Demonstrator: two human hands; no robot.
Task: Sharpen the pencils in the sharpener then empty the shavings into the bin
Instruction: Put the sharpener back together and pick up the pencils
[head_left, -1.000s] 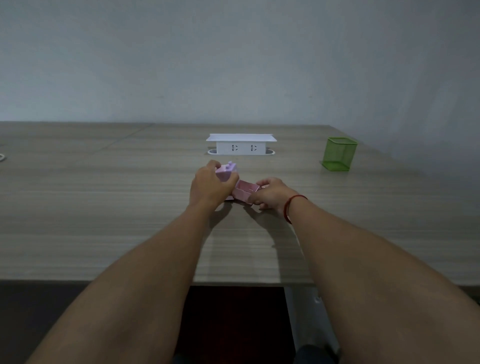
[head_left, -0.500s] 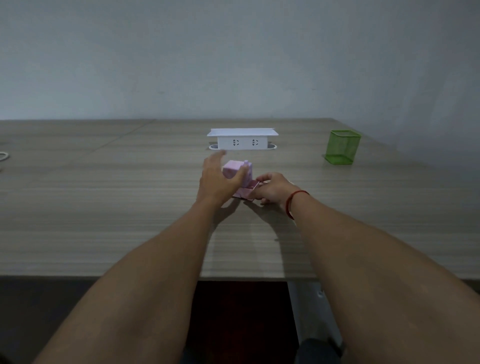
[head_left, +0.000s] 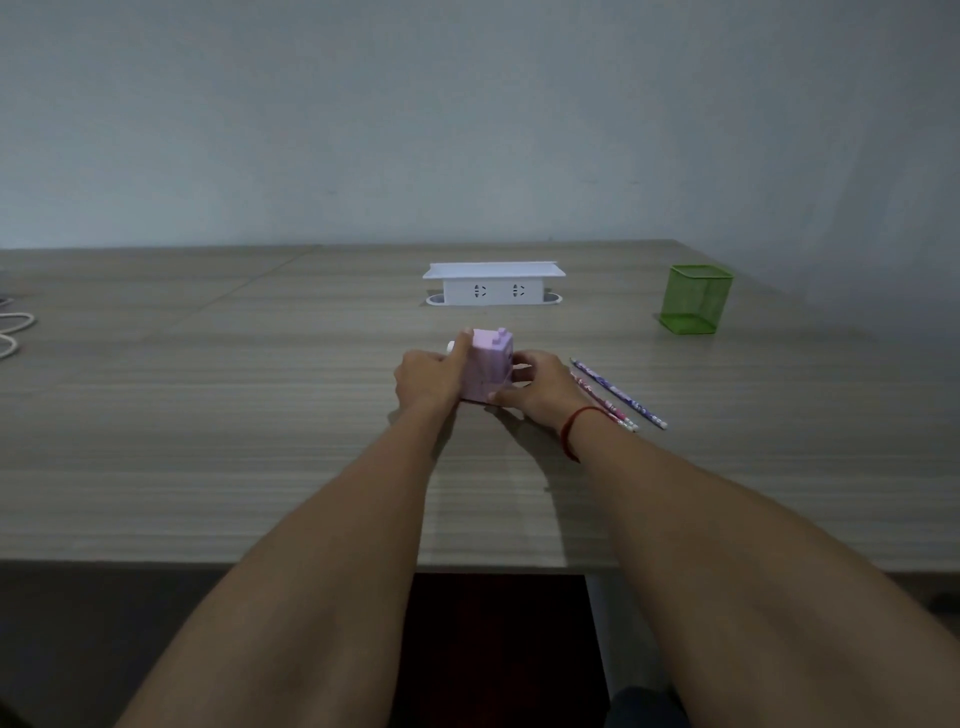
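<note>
Gripped on its left side by the curled fingers of the left hand (head_left: 428, 382), the pink sharpener (head_left: 488, 369) is held upright on the table (head_left: 208, 441), at mid-table in front of a white socket box (head_left: 493, 283). Its right side and lower front edge are pinched by the right hand (head_left: 537, 387). Pencils (head_left: 618, 393) are laid side by side just right of that hand. Farther right and back, a green mesh bin (head_left: 696, 299) is stood upright, well apart from the sharpener.
</note>
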